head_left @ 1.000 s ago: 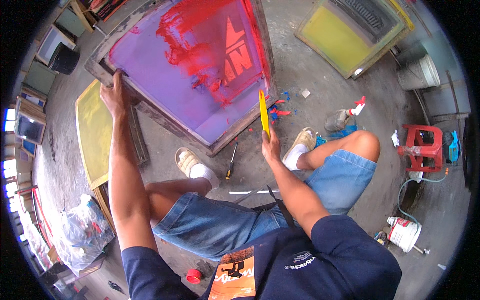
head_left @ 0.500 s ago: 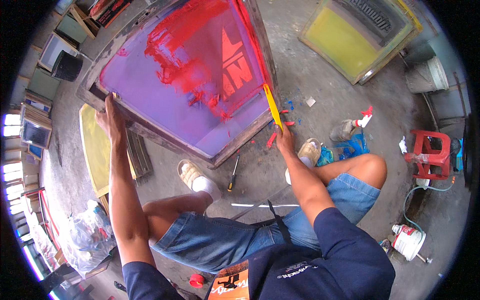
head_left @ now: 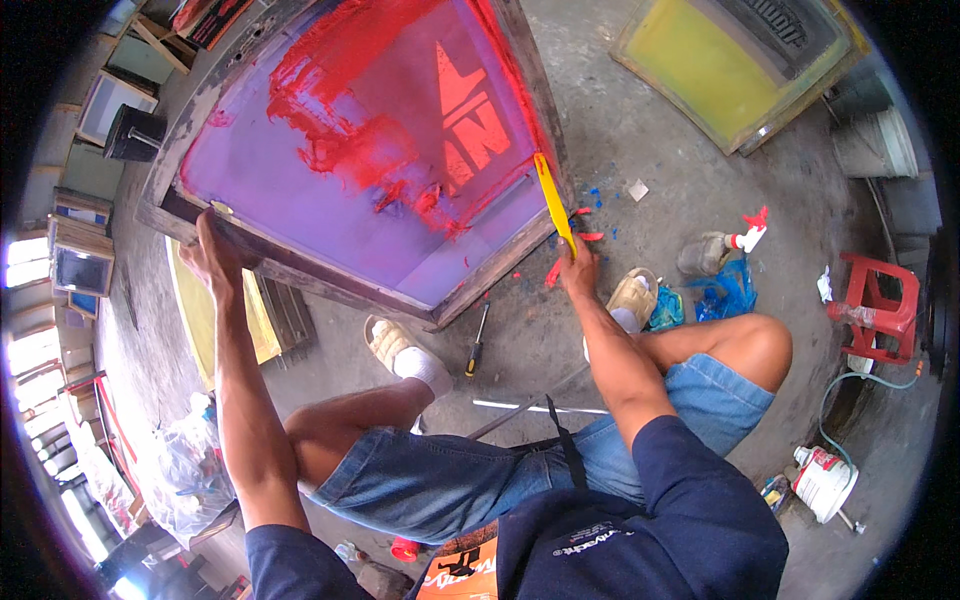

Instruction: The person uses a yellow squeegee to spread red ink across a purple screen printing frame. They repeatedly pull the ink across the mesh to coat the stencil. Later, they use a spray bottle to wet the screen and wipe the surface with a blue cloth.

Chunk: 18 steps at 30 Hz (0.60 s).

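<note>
Holds a long, flat yellow tool in the right hand, with fingers closed round its low end. Points the tool away from the body, up and a bit to the left, almost in line with the right side of the big wooden frame. Has the tip right by the red streak on the inside edge of that side, close to the right corner. Cannot tell if touching there or just over it. Grips the near side of the frame with the left hand, close to the left corner. Cannot see all the fingers there. Find the frame out in front, past both hands, with one corner pointing back near the left shoe. Look up and left from the tool's tip for the thick red paint, spread on the purple screen. Goes lower in blobs, nearer to the tip than to the left hand. Seems to hang most on that tip and that edge, with the tool running along the side, not across it
</note>
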{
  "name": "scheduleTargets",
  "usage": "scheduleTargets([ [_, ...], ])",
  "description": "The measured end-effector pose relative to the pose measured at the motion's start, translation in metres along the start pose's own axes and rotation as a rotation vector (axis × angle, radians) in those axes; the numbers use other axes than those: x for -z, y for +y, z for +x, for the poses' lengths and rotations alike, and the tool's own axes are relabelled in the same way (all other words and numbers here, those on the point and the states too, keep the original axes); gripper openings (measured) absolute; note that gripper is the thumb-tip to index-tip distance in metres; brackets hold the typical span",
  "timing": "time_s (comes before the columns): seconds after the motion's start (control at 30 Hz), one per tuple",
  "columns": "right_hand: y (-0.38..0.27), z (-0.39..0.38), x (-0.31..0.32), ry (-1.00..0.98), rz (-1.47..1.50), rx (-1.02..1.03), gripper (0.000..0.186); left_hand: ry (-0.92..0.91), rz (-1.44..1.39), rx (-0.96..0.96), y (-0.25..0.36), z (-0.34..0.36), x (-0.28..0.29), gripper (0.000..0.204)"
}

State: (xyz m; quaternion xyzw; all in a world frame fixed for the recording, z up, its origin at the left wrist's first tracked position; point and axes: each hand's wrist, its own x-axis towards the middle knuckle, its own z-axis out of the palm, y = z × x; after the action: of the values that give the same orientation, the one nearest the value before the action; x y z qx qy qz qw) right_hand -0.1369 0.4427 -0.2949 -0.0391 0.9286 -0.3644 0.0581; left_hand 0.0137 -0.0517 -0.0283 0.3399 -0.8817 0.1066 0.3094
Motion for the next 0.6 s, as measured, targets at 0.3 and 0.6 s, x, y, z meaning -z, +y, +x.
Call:
scheduleTargets([
  [0.3,-0.01,0.023,0.019,-0.179,0.265,-0.007,0.03,-0.012,-0.826,0.547,0.035,0.005,0.025,0.045],
  [0.6,-0.021,0.033,0.027,-0.088,0.122,0.096,0.035,-0.054,-0.736,0.518,0.046,0.009,0.038,0.042],
])
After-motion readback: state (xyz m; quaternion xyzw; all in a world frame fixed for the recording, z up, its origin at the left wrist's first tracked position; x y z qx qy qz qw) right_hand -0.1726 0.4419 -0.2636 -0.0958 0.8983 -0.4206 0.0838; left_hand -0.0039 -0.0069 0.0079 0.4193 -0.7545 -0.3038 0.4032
